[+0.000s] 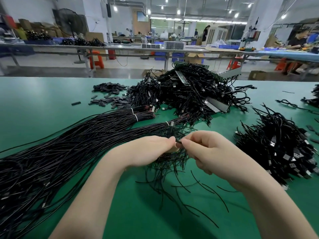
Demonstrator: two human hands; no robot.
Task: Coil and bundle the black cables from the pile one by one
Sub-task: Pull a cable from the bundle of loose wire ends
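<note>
Nearest me, loose black ties [183,185] lie scattered on the green bench [51,94], just under my wrists. My left hand [151,149] and right hand [205,149] meet above them, fingertips almost touching. Both grips are clamped on one short black tie end [179,142] pinched between thumb and finger of each hand. A small cable coil [172,133] sits in my left grip, mostly hidden behind the fingers, with a plug sticking up just past them.

To my left, long straight cables [60,144] fan across the bench, gathered at their far ends by white ties [135,116]. To my right sits a heap of bundled cables [276,149], their metal plugs showing.

Further out, the big tangled pile [189,94] rises at the middle of the bench, with grey strips mixed in. Left of it lie small flat black pieces [110,95], some heaped, some scattered.

Beyond the bench are long worktables, orange stools [96,59], blue bins and people at work, all blurred.
</note>
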